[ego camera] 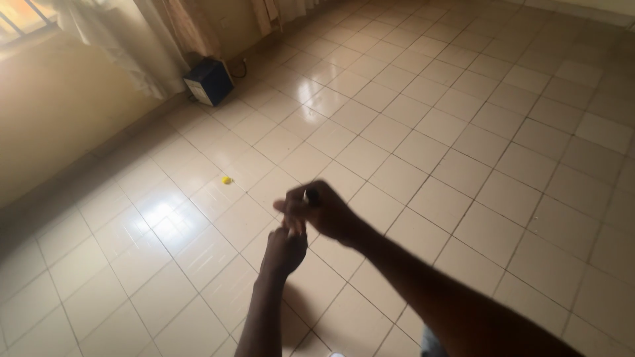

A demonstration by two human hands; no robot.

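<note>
— What is the person holding?

— A small dark object [311, 196], pinched at the top of the right hand [324, 211]. Only its tip shows above the fingers [291, 206], so its kind cannot be told; it looks short and blackish. It is held in the air above the floor, roughly at the middle of the view.

— So the right-hand fingers are closed?

— Yes, curled in around that dark object, with the thumb side turned toward the camera.

— And the other hand?

— The left hand [284, 250] sits just below and slightly left of the right one, and its fingertips reach up to touch or nearly touch the underside of the right hand. Its fingers are bunched loosely together; whether they grip anything I cannot tell, since the back of the hand faces the camera.

— What lies around them?

— Both forearms stretch out over a floor [463, 132] of pale, glossy square tiles that catch a bright reflection at the left. A tiny yellow scrap [227, 180] lies on the tiles, well apart from the hands, up and to the left. Farther back, against the wall, stands a dark blue box [209, 81] with a cord trailing beside it. Light curtains [132, 39] hang down next to the box, below a window at the top left corner.
</note>
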